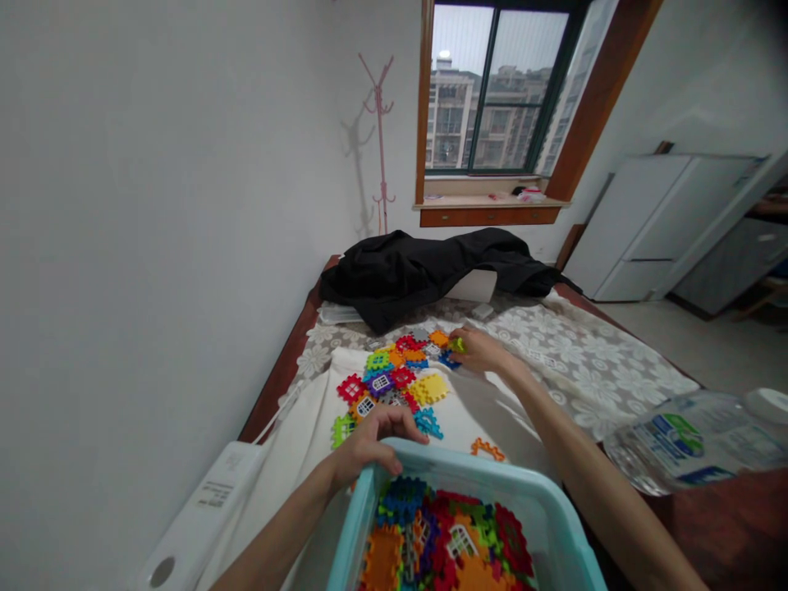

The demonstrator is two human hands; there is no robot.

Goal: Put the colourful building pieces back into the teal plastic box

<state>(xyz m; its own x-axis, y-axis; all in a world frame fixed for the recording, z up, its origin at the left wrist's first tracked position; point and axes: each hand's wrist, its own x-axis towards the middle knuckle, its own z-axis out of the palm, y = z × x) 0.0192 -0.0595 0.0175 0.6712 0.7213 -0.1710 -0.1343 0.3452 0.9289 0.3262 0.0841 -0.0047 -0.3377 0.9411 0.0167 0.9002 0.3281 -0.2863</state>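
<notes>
My left hand [375, 443] is closed over the far left corner of a light blue plastic bin [480, 461], thumb inside the rim and fingers outside. Colourful interlocking building tiles [449, 550] lie heaped in the bin, some with white window inserts. Stretched forward, my right hand [480, 349] has its fingertips closed around a yellow-green tile [457, 345] at the far right of a loose tile pile [403, 377]. That pile spreads over a white cloth beyond the bin. A lone orange tile frame [487, 449] lies just past the bin's rim.
A black garment [424, 271] covers the table's far end, partly over a white box [474, 286]. At the right lies a large clear bottle [695, 439]. A white power strip [203, 517] is at the left, near the wall. Patterned cloth [591, 353] covers the table.
</notes>
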